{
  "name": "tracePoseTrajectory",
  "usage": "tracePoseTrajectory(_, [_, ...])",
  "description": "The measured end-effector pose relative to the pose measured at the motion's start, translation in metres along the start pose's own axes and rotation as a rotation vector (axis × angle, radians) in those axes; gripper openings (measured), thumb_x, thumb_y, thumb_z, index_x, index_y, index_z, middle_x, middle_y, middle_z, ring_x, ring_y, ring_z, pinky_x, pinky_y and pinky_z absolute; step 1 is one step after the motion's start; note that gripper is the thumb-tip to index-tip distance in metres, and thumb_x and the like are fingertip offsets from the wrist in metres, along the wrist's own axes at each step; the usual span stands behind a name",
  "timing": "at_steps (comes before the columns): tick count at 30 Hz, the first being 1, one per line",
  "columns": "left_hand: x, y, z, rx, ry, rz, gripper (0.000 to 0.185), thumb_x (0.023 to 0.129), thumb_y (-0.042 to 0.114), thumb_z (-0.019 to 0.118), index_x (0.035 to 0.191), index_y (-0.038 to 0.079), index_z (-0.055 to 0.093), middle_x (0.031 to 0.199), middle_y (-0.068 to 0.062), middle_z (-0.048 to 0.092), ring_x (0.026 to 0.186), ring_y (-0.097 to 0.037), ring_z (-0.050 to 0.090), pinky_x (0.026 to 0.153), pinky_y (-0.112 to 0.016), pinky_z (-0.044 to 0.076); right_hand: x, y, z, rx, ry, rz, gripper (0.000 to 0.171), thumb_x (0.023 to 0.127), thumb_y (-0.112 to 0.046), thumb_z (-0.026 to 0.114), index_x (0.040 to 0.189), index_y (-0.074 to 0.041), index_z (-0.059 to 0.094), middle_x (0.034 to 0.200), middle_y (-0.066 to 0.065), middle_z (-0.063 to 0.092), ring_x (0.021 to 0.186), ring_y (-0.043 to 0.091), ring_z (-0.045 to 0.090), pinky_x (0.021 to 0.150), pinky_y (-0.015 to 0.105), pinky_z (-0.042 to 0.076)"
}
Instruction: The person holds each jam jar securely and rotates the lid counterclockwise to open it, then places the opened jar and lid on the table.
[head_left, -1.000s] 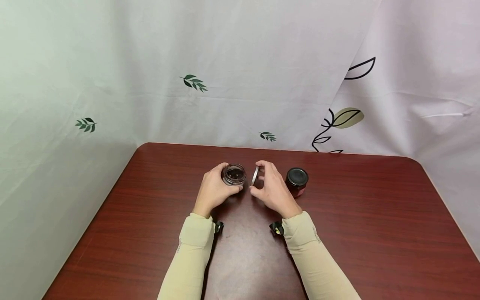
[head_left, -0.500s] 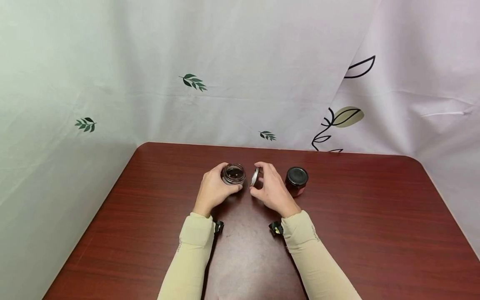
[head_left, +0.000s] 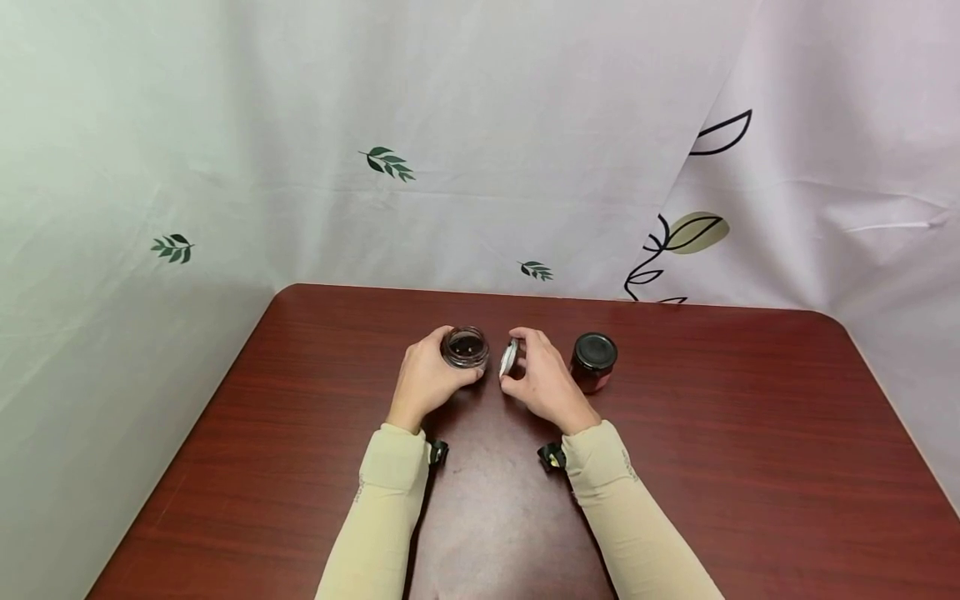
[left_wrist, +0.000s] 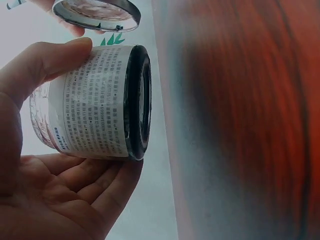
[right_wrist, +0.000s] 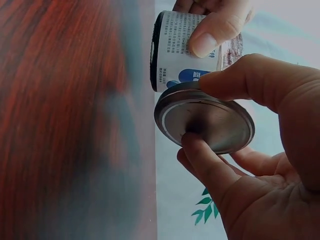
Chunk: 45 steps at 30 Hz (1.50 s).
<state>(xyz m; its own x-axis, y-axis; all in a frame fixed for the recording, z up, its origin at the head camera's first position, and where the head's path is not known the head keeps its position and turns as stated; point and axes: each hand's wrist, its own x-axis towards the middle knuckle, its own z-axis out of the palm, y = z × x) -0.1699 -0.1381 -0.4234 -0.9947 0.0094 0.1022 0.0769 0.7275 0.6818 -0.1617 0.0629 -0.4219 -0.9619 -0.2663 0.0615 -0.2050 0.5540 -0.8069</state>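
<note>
Head view, from left to right: the left hand [head_left: 429,382] wraps its fingers and thumb around an open jar [head_left: 465,347] that stands on the red-brown table [head_left: 750,467], a little past the table's middle toward twelve o'clock. Dark contents show through the jar's mouth. Just beside it, at the jar's three o'clock, the right hand [head_left: 546,382] pinches a round metal lid [head_left: 509,357] between thumb and fingers, holding it on edge and tilted. The two hands sit close together, each clamped on its own thing. Farther toward three o'clock, just beyond the right hand, stands a second jar [head_left: 592,363] with a black lid, closed and untouched.

Left wrist view shows the open jar's [left_wrist: 95,102] white label covered in fine grey print, too small to read. Its dark rim faces the table, and the lid [left_wrist: 97,14] hangs at twelve o'clock above it.

Right wrist view shows the lid's [right_wrist: 205,125] silvery inner face, a fingertip pressed at its centre, and the jar's [right_wrist: 192,50] label with a blue patch, its writing unreadable.
</note>
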Motion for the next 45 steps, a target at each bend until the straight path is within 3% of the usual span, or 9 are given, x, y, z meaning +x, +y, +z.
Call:
tracePoseTrajectory(32, [-0.0003, -0.0019, -0.0009, 0.016, 0.000, -0.046, 0.075, 0.068, 0.032, 0.088, 0.132, 0.005, 0.061, 0.111, -0.012, 0.071, 0.099, -0.030, 0.066, 0.086, -0.045, 0.052, 0.0025, 0.0019, 0.0036, 0.019, -0.036, 0.060, 0.070, 0.081, 0.001, 0.078, 0.142, 0.003, 0.046, 0.135, 0.020, 0.053, 0.113, 0.030, 0.066, 0.091, 0.036, 0.055])
tracePoseTrajectory(41, [0.0000, -0.0033, -0.0011, 0.011, -0.008, -0.049, 0.075, 0.068, 0.031, 0.088, 0.133, 0.005, 0.060, 0.113, -0.014, 0.070, 0.102, -0.031, 0.065, 0.088, -0.046, 0.051, 0.0036, 0.0035, 0.0046, -0.066, -0.032, 0.054, 0.070, 0.080, -0.002, 0.079, 0.141, 0.003, 0.047, 0.133, 0.019, 0.054, 0.108, 0.028, 0.065, 0.087, 0.038, 0.055])
tracePoseTrajectory(45, [0.0001, -0.0037, -0.0007, 0.010, -0.007, -0.047, 0.075, 0.068, 0.031, 0.089, 0.132, 0.005, 0.061, 0.113, -0.014, 0.070, 0.102, -0.031, 0.066, 0.088, -0.046, 0.051, 0.0049, 0.0045, 0.0052, -0.123, -0.030, 0.044, 0.071, 0.079, -0.005, 0.081, 0.141, 0.003, 0.047, 0.136, 0.021, 0.054, 0.114, 0.029, 0.060, 0.093, 0.041, 0.050])
